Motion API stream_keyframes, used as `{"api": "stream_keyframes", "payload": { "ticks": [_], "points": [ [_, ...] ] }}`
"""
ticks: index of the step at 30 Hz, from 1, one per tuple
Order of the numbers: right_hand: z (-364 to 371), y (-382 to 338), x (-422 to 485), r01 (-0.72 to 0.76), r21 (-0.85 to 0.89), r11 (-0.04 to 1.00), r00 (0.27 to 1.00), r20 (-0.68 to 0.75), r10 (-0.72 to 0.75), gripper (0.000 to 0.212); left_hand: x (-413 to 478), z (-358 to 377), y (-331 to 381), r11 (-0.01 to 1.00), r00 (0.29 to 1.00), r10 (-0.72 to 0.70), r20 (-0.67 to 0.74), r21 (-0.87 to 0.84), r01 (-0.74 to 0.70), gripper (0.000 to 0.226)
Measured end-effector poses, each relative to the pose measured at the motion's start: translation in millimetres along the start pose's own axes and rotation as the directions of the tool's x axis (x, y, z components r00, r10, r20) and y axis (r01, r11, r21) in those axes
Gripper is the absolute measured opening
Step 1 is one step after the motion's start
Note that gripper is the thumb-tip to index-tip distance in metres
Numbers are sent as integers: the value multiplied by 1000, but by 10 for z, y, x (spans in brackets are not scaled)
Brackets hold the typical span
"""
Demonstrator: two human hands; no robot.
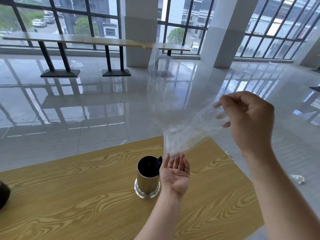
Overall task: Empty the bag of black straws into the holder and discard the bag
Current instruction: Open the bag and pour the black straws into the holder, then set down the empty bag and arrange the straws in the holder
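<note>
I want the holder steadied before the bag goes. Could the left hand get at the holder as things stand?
Probably yes. The left hand is open, palm up, right beside the metal holder on the table, nothing between them. Only its fingers touch the empty bag, gripped by the right hand.

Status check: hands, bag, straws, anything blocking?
Right hand pinching clear bag, raised and looking empty. Left hand open, fingers at the bag's lower end. Black straws in metal holder. Nothing blocking.
</note>
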State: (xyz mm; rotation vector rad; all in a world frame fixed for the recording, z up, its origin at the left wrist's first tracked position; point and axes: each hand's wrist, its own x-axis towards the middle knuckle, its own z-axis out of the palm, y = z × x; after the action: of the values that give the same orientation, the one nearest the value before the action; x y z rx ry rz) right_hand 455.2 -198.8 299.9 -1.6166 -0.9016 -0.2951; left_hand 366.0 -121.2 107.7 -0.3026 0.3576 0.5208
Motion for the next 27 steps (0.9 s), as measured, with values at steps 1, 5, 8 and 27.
{"api": "stream_keyframes", "payload": {
  "ticks": [1, 5, 8, 27],
  "points": [
    [-16, 3, 0, -1, -7, 1000, 1000, -5, 1, 14, 7, 33, 5, 1000, 1000, -2, -1, 22, 2, 26],
    [-116, 44, 21, 12, -76, 997, 1000, -24, -14, 14, 43, 149, 18, 993, 1000, -3, -16, 116, 5, 14],
    [-211, 47, 55, 38, -149, 988, 998, -41, -45, 18, 88, 258, 34, 981, 1000, 16, 1, 191, -16, 12],
    [-424, 285, -41, -32, -113, 993, 996, -88, 22, 4, -9, 651, 453, 870, 956, 249, 155, 398, -291, 10]
  ]
}}
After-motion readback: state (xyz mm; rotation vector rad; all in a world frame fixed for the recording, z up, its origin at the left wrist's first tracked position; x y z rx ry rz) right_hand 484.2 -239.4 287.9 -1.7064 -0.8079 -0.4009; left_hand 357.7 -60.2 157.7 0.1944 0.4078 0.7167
